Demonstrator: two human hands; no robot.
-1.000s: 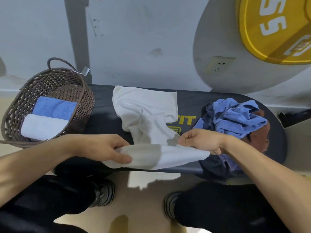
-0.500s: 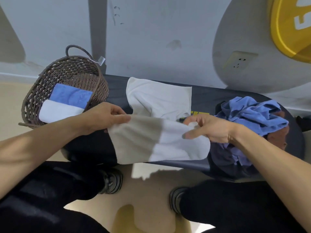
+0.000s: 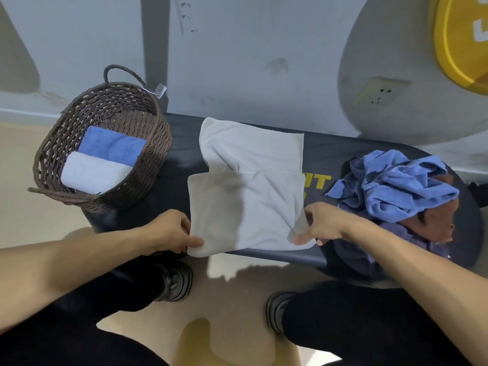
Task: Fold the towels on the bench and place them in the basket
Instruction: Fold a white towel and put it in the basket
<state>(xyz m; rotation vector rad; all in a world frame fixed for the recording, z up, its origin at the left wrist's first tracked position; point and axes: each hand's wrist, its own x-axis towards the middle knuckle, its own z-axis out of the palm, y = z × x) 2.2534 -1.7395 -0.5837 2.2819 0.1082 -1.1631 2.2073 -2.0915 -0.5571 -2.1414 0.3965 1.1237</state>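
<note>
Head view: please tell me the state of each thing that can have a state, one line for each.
white towel: partly folded on the bench, near corners pinched
left hand: pinches the near left corner
right hand: pinches the near right corner
basket: upright, holds two folded towels
folded blue towel: flat in the basket
folded white towel: flat beside it
blue towel: crumpled, unfolded
</note>
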